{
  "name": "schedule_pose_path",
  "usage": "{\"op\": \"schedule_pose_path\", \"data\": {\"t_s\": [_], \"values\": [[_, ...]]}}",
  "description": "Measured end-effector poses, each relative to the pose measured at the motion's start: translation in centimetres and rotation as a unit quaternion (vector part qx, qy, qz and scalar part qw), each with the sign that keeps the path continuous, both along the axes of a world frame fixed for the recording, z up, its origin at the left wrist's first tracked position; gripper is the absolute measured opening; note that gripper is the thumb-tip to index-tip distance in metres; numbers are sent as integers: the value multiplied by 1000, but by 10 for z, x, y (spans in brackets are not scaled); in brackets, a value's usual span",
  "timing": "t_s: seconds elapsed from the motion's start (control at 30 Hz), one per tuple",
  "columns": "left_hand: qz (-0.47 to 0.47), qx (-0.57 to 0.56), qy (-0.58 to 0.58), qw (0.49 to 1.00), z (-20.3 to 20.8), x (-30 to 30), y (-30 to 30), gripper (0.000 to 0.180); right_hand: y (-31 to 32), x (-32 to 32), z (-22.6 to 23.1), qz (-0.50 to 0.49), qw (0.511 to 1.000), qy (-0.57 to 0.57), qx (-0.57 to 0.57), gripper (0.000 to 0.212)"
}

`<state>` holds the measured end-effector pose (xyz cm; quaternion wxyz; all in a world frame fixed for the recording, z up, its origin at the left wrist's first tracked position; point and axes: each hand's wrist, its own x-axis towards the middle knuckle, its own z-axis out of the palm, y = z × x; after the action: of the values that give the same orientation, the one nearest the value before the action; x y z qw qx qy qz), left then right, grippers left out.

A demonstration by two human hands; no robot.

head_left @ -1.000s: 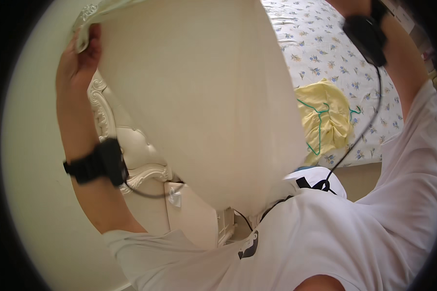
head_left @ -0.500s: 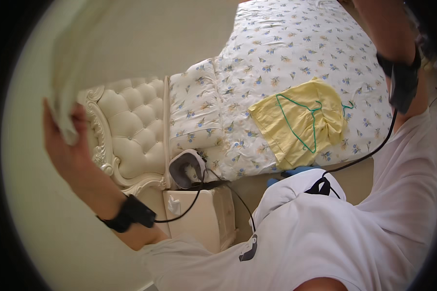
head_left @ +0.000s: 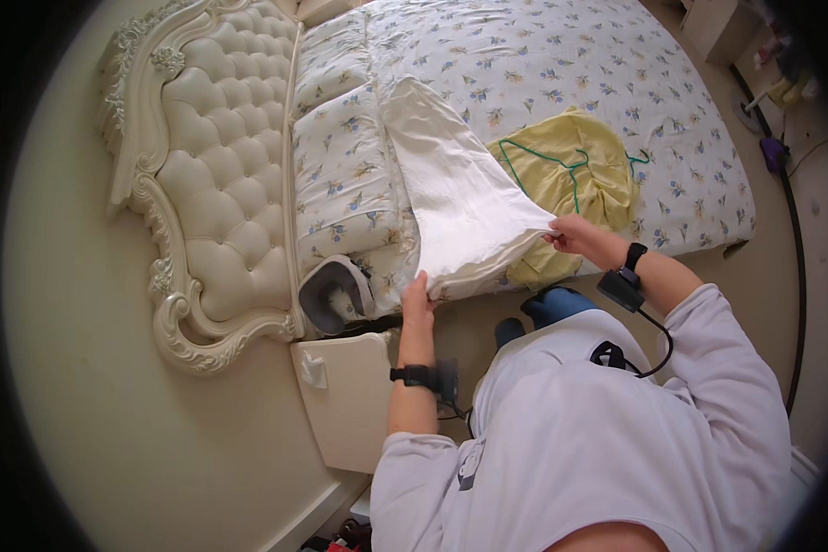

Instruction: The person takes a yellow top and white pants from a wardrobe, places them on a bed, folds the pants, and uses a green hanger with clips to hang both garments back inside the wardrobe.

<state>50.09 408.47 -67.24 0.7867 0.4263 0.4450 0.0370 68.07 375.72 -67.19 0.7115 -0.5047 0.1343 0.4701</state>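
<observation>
A white cloth garment (head_left: pixel 465 198) is stretched out over the near side of the bed, its narrower far end resting by the pillows. I cannot tell its exact kind. My left hand (head_left: pixel 418 299) grips its near left corner, fingers closed on the edge. At the near right corner, my right hand (head_left: pixel 572 235) pinches the same edge, keeping it taut. Partly under the garment's right side lies a yellow garment (head_left: pixel 607 175). On that sits a green hanger (head_left: pixel 545 158), partly covered, and a second green hook (head_left: pixel 638 160) shows at the yellow cloth's right side.
The bed (head_left: pixel 681 198) has a floral sheet and pillows (head_left: pixel 345 175). A tufted cream headboard (head_left: pixel 225 156) stands at the left. A grey U-shaped cushion (head_left: pixel 320 293) lies at the bed's near corner, beside a cream bedside cabinet (head_left: pixel 345 400). A cable runs from my right wrist strap.
Both hands have come down from their raised positions at either side. The white garment, blurred in the air at upper left before, now lies over the bed with both hands on its near edge.
</observation>
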Motion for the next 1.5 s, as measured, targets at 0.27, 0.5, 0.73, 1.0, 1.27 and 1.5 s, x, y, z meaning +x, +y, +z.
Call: {"op": "schedule_pose_path", "data": {"t_s": [0.27, 0.5, 0.73, 1.0, 1.27, 1.5], "values": [[10, 175, -194, 965, 141, 9, 15, 17, 28, 12, 159, -29, 957, -290, 11, 22], [-15, -81, 9, 997, -120, -117, -44, 31, -25, -87, -58, 37, 987, -26, -156, 20], [-45, -15, 13, 999, -138, -66, -23, 31, -7, -67, -130, -1, 977, -58, -204, 18], [-38, 190, -190, 963, 66, 108, 176, 24, 98, 83, 100, 136, 768, -624, 44, 22], [40, 436, -262, 860, 173, 125, 77, 27, 101, 113, 160, -126, 891, -432, 54, 24], [-81, 269, -47, 959, -152, 113, 51, 27, 76, 117, -170, 8, 946, -270, -178, 20]]}}
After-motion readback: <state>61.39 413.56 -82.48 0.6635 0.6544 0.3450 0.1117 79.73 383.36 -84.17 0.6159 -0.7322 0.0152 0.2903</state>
